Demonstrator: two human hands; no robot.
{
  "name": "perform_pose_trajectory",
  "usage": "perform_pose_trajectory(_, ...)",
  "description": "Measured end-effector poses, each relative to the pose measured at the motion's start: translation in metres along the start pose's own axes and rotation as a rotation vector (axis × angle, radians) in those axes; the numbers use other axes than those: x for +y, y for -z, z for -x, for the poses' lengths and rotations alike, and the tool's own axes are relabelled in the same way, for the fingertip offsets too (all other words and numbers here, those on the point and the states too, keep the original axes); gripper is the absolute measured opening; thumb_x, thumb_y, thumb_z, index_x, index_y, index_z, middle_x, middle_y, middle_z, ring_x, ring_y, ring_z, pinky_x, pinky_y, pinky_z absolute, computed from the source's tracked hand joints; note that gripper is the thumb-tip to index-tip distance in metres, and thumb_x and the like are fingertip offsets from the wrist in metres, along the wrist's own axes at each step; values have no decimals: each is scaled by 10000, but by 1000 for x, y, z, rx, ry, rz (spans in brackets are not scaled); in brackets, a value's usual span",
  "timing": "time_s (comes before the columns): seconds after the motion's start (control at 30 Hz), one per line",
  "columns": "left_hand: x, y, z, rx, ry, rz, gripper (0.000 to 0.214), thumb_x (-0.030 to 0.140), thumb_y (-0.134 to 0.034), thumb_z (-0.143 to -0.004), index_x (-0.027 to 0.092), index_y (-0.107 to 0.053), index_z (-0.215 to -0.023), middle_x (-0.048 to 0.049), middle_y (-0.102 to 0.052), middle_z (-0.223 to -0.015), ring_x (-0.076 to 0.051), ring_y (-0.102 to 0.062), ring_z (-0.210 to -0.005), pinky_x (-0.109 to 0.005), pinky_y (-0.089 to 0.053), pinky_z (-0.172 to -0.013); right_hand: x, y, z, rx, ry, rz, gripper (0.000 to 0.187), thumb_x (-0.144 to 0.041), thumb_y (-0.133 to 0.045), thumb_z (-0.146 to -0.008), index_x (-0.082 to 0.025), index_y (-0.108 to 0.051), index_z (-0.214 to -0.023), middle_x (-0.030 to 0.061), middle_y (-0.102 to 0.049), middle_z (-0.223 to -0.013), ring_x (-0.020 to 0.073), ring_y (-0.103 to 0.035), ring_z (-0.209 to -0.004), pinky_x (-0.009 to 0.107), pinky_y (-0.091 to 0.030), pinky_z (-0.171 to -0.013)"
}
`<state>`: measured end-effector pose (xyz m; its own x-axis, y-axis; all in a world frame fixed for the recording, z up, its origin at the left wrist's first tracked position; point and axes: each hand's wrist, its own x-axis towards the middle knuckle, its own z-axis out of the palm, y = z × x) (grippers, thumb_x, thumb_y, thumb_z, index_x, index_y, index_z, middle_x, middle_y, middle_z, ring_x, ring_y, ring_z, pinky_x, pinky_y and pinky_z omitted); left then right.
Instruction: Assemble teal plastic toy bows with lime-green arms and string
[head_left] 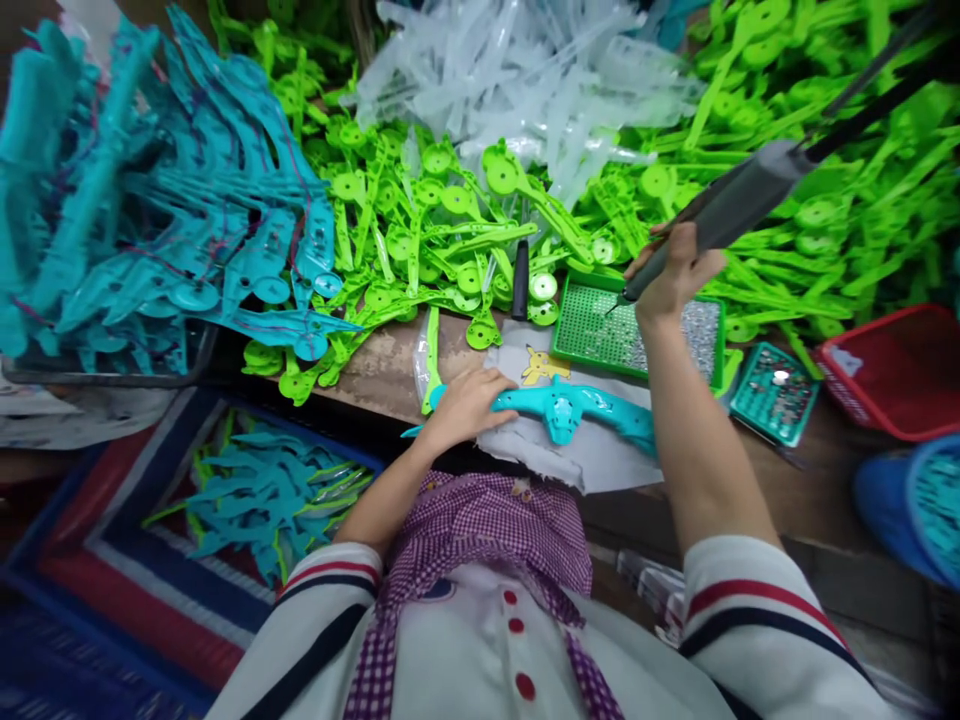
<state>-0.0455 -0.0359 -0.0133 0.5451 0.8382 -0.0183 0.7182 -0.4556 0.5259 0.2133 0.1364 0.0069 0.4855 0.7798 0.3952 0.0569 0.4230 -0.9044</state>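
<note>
My left hand (472,405) lies over the left end of a long teal plastic part (562,408), with fingers and thumb around it. The part rests on a pale grey sheet (532,455) at the bench edge, its right end partly hidden by my right forearm. Gripped in my right hand (679,270) is a grey electric screwdriver (750,195), tilted. Its tip points down over a green tray (562,345) of small metal screws (697,335). A green part with a clear piece (429,360) lies just beyond my left hand.
Bright green plastic parts (457,200) and translucent pieces (525,70) heap along the back. Teal parts (225,210) pile up at left; more fill a low crate (270,500). To the right are a small teal box (776,395), a red basket (892,370) and a blue bucket (892,505).
</note>
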Motion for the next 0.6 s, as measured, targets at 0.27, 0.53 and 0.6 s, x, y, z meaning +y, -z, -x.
perform_pose_trajectory(0.27, 0, 0, 0, -7, 2, -17, 343, 405, -697, -897, 229, -650, -1189, -54, -695, -1125, -251, -648, -1075, -411, -507, -942, 5, 3, 3, -53, -69, -4, 584, -915, -644, -584, -345, -578, -689, -16, -526, -540, 193, -549, -581, 441, -472, -559)
perform_pose_trajectory(0.53, -2, 1, 6, 42, -20, 4, 476, 452, -719, -881, 228, -607, -1286, -76, -662, -1217, -271, -624, -1155, -439, -498, -1001, -24, 3, 2, 20, 72, -66, 575, -833, -670, -667, -277, -641, -811, -37, -490, -544, 131, -484, -444, 351, -408, -427)
perform_pose_trajectory(0.6, 2, 5, 12, 140, -45, 36, 534, 464, -718, -882, 228, -574, -1339, -95, -634, -1274, -274, -598, -1209, -451, -479, -1043, -44, 15, 2, 100, 153, -91, 585, -796, -630, -735, -221, -649, -847, -33, -478, -581, 104, -468, -413, 304, -361, -392)
